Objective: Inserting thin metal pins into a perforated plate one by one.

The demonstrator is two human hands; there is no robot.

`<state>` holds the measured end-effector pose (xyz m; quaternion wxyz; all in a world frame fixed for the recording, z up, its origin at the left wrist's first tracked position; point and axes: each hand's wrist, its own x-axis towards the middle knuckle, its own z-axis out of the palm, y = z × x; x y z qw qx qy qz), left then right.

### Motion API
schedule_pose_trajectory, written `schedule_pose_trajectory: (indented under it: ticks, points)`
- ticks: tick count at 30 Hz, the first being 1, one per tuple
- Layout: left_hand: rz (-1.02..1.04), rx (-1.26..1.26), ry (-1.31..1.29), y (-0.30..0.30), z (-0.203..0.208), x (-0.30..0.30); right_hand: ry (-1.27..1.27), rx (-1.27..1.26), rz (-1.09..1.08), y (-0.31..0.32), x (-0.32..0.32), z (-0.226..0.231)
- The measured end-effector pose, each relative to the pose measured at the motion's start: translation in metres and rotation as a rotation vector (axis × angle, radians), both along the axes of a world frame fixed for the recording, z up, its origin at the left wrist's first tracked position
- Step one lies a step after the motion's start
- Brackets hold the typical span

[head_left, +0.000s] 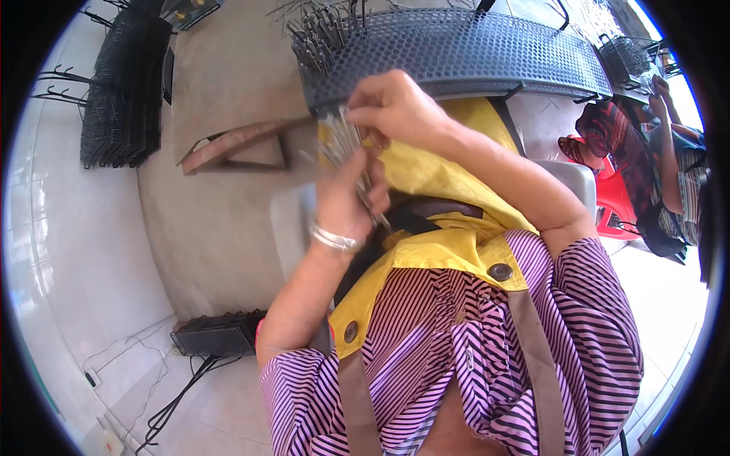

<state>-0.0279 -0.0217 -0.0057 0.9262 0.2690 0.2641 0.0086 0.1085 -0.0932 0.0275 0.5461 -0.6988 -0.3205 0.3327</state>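
At upper centre, the left hand (348,190) is clasping metal rods (346,138), preferably steadily, while the right hand (399,110) is showing unclear grip.

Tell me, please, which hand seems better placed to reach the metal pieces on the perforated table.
Probably the right hand: it looks nearer the metal pieces on the perforated table, while the left hand is wrapped around a bundle of metal rods.
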Motion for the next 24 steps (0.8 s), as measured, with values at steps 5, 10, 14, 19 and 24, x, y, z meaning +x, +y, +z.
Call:
schedule_pose_trajectory:
  ticks: [5, 10, 14, 19, 24]
  points:
    - [-0.015, 0.090, 0.023, -0.001, -0.001, 0.002, 0.150, 0.034, -0.143, -0.011, 0.004, -0.008]
    - [0.027, 0.132, 0.054, 0.000, -0.001, 0.001, 0.107, 0.100, -0.210, -0.014, 0.007, -0.001]
    - [0.050, 0.112, 0.044, 0.004, -0.001, -0.001, 0.126, 0.137, -0.305, -0.015, 0.016, 0.005]
    - [0.075, 0.154, 0.044, 0.003, 0.006, 0.000, 0.181, 0.163, -0.351, -0.018, 0.023, 0.017]
    - [0.064, 0.097, 0.035, 0.002, 0.000, -0.003, 0.208, 0.277, -0.468, -0.020, 0.044, 0.014]
